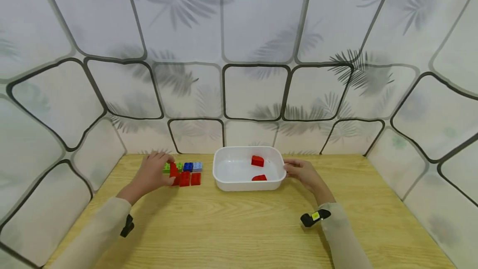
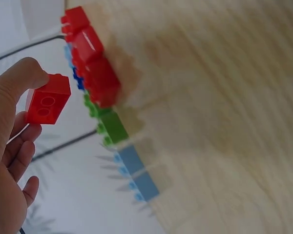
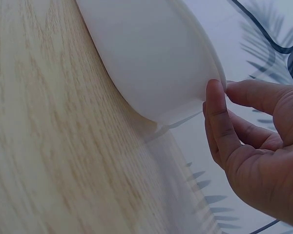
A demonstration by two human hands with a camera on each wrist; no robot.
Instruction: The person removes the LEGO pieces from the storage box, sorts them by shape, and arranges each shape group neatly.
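My left hand (image 1: 151,173) pinches a red toy brick (image 2: 49,100) between thumb and fingers, held up off the table with its hollow underside showing in the left wrist view. Under and beside that hand stand rows of bricks: red bricks (image 1: 184,179) in front, with green (image 1: 166,168), dark blue (image 1: 188,167) and light blue (image 1: 197,166) ones behind. At the right end of a white plastic tub (image 1: 239,186), my right hand (image 1: 304,174) pinches the rim. Two red bricks lie inside, one toward the back (image 1: 257,160) and one partly hidden by the front wall (image 1: 259,177).
The tub stands on the wood-grain table (image 1: 224,227) near its back edge, right of the brick rows. A patterned wall covering (image 1: 254,90) rises behind and at both sides. Light blue bricks (image 2: 138,173) also stand at the left end of the rows.
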